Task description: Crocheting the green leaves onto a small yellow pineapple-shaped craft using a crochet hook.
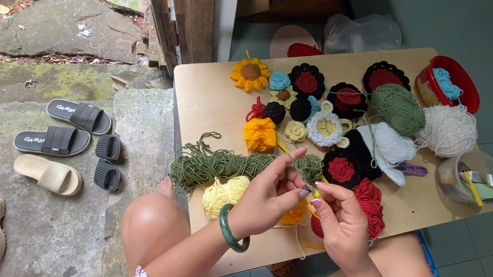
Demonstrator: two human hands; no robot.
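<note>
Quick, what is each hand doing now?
Left hand: closed, pinching the green crochet piece.
Right hand: closed on a crochet hook.

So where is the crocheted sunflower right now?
The sunflower lies at the table's far left edge, just left of a small blue flower.

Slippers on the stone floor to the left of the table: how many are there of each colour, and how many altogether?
Black slippers: 2
Beige slippers: 2
Dark grey slippers: 2
Total: 6
</note>
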